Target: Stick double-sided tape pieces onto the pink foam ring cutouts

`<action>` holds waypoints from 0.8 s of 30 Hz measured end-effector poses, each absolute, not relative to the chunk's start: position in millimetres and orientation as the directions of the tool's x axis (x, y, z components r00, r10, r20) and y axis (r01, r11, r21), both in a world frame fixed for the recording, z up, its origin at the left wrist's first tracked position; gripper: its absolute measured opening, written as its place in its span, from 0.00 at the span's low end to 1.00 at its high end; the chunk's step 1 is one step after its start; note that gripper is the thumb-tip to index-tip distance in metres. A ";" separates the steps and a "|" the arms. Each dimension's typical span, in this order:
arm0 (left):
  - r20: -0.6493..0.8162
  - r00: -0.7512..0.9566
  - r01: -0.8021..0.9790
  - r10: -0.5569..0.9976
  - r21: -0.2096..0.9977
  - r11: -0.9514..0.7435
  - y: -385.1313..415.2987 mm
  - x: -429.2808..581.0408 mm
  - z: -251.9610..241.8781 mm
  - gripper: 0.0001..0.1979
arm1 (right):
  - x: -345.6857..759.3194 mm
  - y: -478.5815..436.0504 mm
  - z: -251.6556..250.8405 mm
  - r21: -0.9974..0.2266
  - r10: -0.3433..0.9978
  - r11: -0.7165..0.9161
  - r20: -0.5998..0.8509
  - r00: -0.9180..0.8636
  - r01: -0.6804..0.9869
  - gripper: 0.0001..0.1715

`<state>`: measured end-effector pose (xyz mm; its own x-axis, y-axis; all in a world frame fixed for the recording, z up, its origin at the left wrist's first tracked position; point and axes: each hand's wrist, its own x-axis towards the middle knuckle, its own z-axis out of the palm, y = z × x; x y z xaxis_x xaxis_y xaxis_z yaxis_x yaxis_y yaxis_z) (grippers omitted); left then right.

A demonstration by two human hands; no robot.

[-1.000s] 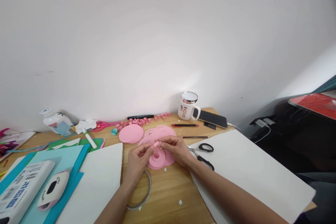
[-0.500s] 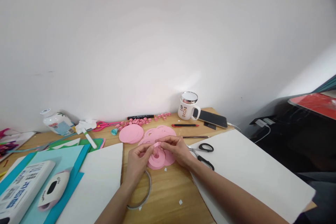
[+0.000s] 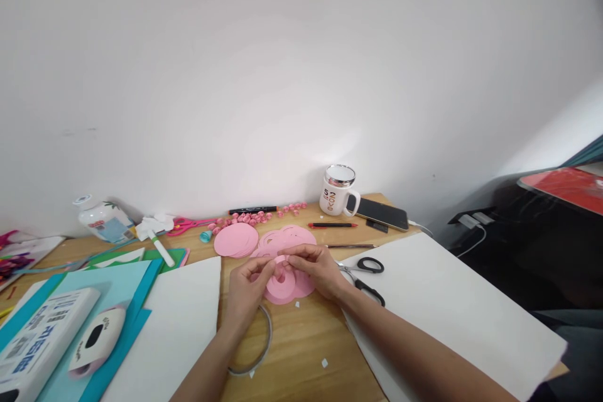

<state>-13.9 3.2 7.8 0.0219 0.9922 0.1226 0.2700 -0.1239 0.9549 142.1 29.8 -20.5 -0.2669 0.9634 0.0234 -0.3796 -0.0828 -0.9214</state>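
A pink paper spiral [image 3: 281,289] is pinched at its upper edge between my two hands, just over the wooden table. My left hand [image 3: 249,282] grips it from the left with thumb and fingers together. From the right, my right hand [image 3: 316,267] pinches the same strip, the fingertips of both hands close to each other. Behind the hands lie cut pink paper pieces [image 3: 287,237] and a stack of pink paper discs [image 3: 235,240]. Black-handled scissors [image 3: 362,276] rest right of my right hand, their blades partly hidden. A roll of tape [image 3: 268,339] lies under my left wrist.
White sheets [image 3: 452,301] cover the right side, with more at left beside blue paper and a white box [image 3: 47,339]. At the back stand a mug [image 3: 338,191], a phone [image 3: 381,212], pens and several small pink rolls [image 3: 249,218]. A white bottle [image 3: 103,220] stands back left.
Almost nothing differs. Both hands keep their pinch on the pink paper spiral, with only a very slight shift of the fingers.
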 end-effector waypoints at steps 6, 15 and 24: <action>0.132 0.027 0.279 0.991 0.951 -0.134 2.8 -12.3 5.5 0.11 | 143.4 31.6 -25.0 -0.930 0.972 -0.053 0.035 -0.232 -0.365 0.11; 0.113 -0.023 0.263 0.993 0.959 -0.103 3.4 -14.1 6.6 0.11 | 142.9 31.2 -23.4 -0.937 0.971 -0.048 0.038 -0.237 -0.347 0.13; 0.118 0.034 0.286 0.992 0.950 -0.123 0.8 -8.4 10.9 0.11 | 142.7 31.5 -23.3 -0.931 0.977 -0.038 0.042 -0.209 -0.363 0.12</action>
<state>-8.4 0.8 10.9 0.0345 0.9924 0.1178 0.2858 -0.1228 0.9504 142.7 31.5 -23.3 -0.2091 0.9770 0.0422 -0.3635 -0.0376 -0.9308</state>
